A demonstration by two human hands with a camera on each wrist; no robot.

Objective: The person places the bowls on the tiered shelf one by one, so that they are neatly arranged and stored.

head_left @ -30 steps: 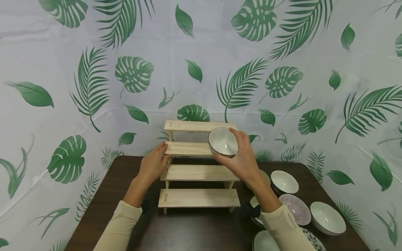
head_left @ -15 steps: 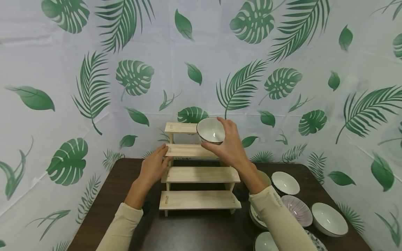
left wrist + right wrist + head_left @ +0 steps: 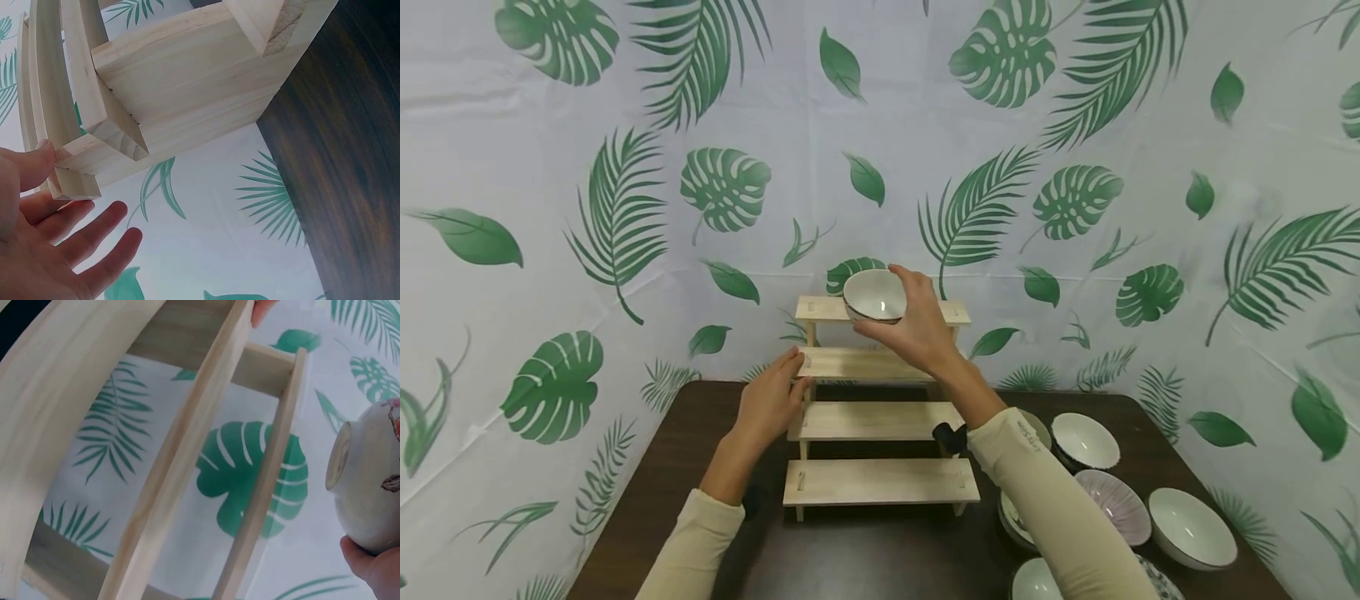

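Observation:
A pale wooden stand with stepped shelves (image 3: pixel 880 482) stands on the dark table. My left hand (image 3: pixel 767 402) holds the left end of its second shelf from the top; in the left wrist view the thumb and index finger pinch the shelf end (image 3: pixel 75 182) while the other fingers extend free. My right hand (image 3: pixel 917 329) grips a white bowl (image 3: pixel 874 293) by its right side, thumb low and fingers at the rim. The bowl overlaps the top shelf in the head view. From the right wrist it shows a foot ring and a floral print (image 3: pixel 372 478), apart from the shelf boards.
Several bowls stand at the table's right: a white one (image 3: pixel 1191 527), a pinkish ribbed one (image 3: pixel 1116 504), a dark-sided white one (image 3: pixel 1085 440) and another near the front (image 3: pixel 1036 581). My right sleeve hides some. A leaf-print backdrop (image 3: pixel 895 208) rises behind the stand.
My right hand has carried the bowl up and to the left, from in front of the second shelf to the top shelf's height. The left hand stays on the shelf end.

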